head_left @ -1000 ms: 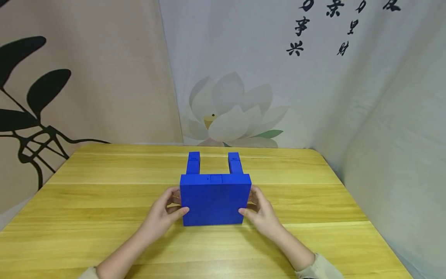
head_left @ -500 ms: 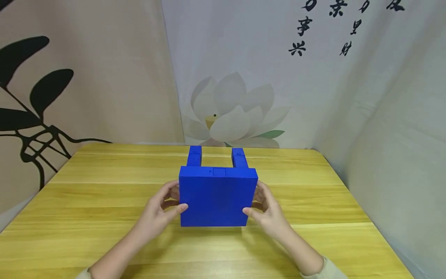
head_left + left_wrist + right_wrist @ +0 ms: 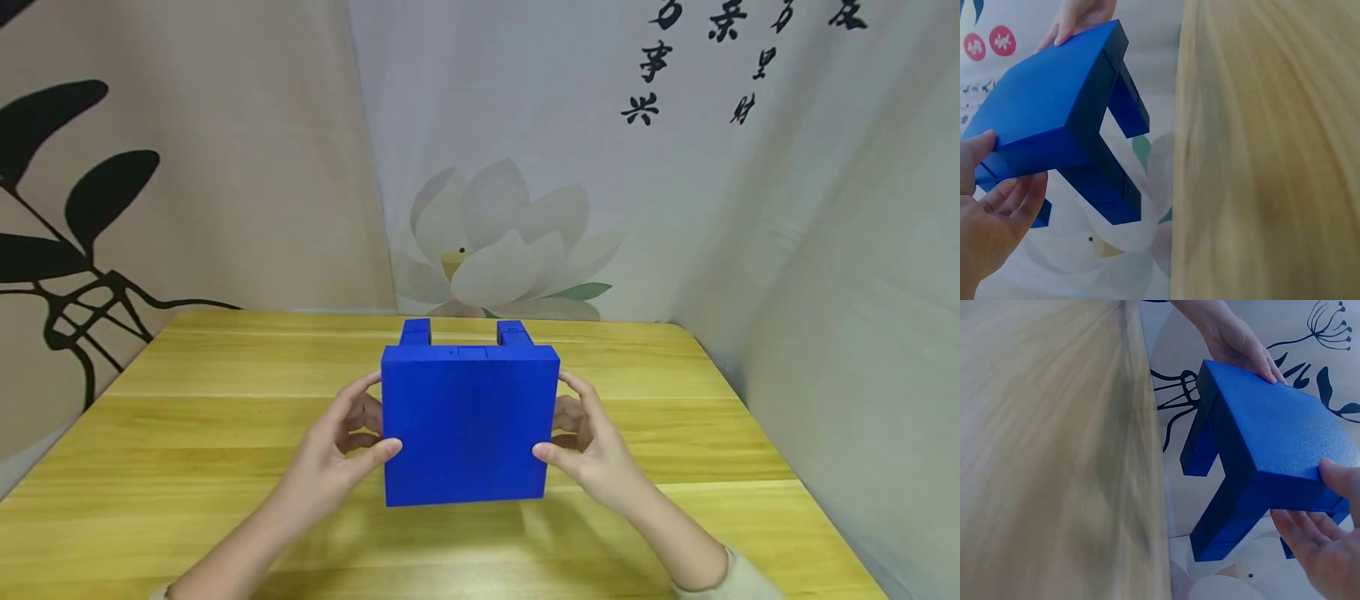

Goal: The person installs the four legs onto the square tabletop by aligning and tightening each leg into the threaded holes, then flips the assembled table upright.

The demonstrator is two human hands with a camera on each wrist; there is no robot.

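A small blue stool [image 3: 467, 425] with a flat square seat is held up on its side, its seat turned toward me and its legs [image 3: 514, 333] pointing away. My left hand [image 3: 337, 446] grips its left side, thumb on the seat and fingers curled behind the edge. On the opposite side my right hand [image 3: 600, 446] holds it the same way. Several stubby legs [image 3: 1107, 194] show in the left wrist view, under the seat [image 3: 1038, 94]. The right wrist view also shows the legs [image 3: 1213, 525], apart from the tabletop. In the head view the lower legs are hidden behind the seat.
A wooden table [image 3: 225, 400] stretches beneath both hands, with its far edge near the curtain. Behind it hangs a pale cloth backdrop [image 3: 525, 100] printed with a lotus, dark leaves and writing. Another white cloth [image 3: 847, 292] hangs along the right side.
The stool has come closer to the head camera and looks larger. Its seat faces me more squarely, and less of the legs shows above it. Both hands keep their grip and have spread apart slightly.
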